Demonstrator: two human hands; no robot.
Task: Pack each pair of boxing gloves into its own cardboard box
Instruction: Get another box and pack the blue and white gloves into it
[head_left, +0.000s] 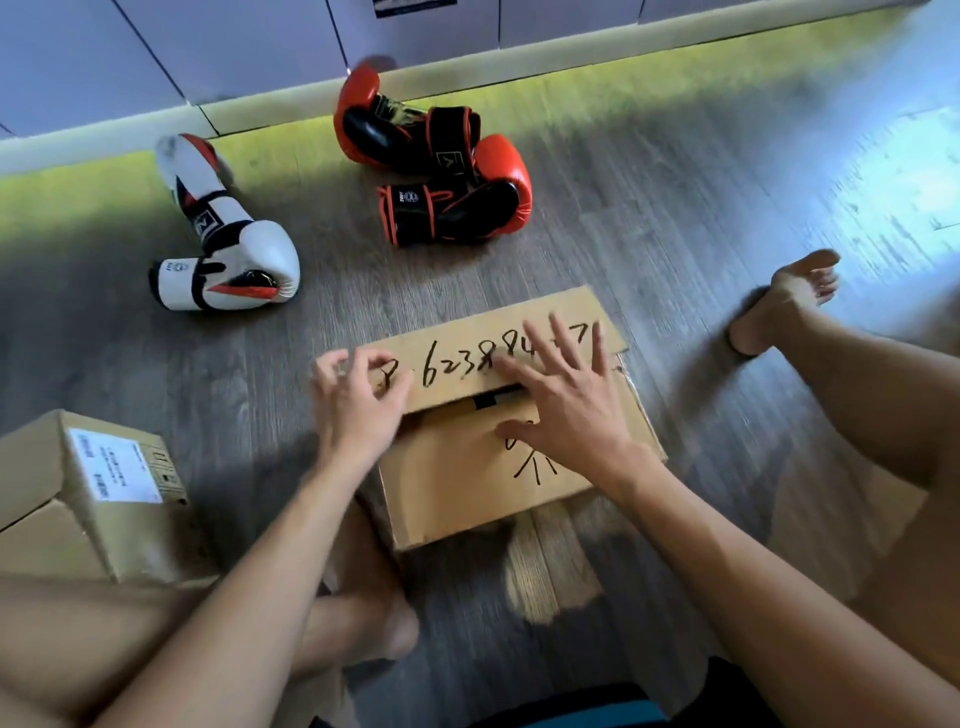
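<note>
Left hand (358, 402) pinches a flap (524, 325) of the cardboard box (457, 499); right hand (563, 410) presses flat atop it.

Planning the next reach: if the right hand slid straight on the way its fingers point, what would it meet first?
The right hand lies on the box's far flap. Past its edge comes bare floor, then probably the red and black gloves; depth is unclear.

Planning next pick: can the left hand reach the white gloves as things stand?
Probably yes. Only floor lies between the left hand and the white gloves; it must first release the box flap and may need a lean.
</note>
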